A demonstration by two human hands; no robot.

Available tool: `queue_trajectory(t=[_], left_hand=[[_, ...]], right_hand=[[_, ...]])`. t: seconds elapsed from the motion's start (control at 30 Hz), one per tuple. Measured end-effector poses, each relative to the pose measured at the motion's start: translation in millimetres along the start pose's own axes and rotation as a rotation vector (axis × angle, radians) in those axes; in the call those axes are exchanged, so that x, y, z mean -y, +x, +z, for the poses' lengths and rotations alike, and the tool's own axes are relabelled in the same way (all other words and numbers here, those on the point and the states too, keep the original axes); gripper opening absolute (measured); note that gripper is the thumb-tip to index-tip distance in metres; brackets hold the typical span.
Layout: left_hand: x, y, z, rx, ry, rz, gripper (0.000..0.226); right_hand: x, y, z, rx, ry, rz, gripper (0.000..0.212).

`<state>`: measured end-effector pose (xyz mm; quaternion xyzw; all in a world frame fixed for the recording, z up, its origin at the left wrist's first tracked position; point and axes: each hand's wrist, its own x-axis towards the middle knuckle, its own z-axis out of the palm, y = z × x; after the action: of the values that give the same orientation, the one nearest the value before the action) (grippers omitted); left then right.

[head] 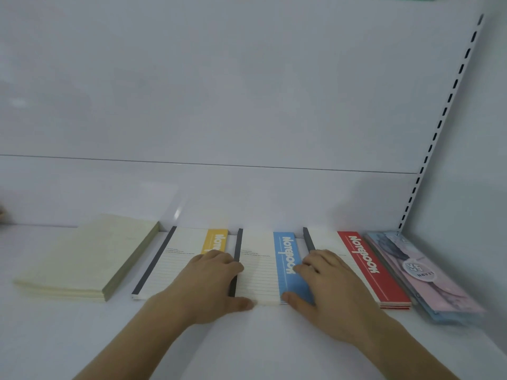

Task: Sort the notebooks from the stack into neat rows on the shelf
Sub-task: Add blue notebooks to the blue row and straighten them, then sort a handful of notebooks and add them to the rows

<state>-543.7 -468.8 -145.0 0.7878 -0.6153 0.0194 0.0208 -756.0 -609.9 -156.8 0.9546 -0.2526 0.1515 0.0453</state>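
Note:
Several notebook piles lie in a row on the white shelf (82, 338). From the left: a plain cream stack (87, 256), a yellow-banded notebook (181, 259), a blue-banded notebook (260, 272), a red-banded stack (365, 264), and a pink-and-blue stack (428, 275) at the far right. My left hand (214, 286) grips the dark left spine of the blue-banded notebook, thumb at its near edge. My right hand (326, 286) grips that notebook's right side, fingers over the blue band and thumb at the near corner.
The white back panel (219, 91) rises behind the row. A slotted upright (439, 127) runs up the right side. Bare shelf lies in front of the notebooks and left of the cream stack.

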Motion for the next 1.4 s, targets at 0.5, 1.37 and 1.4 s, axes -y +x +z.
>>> queue_trajectory(t=[0.5,1.37,1.4], left_hand=[[39,-123,-12,-0.501,-0.055,-0.348,0.047],[371,-371,-61,-0.457,0.012,-0.716,0.068],[385,-368,-63,-0.463,0.018,-0.716,0.067]], right_hand=[[130,19,-18,-0.085,0.085,-0.156,0.067],[546,168,-7,-0.084,0.277,-0.341,0.085],[554,185,-2,-0.113,0.27,-0.355,0.085]])
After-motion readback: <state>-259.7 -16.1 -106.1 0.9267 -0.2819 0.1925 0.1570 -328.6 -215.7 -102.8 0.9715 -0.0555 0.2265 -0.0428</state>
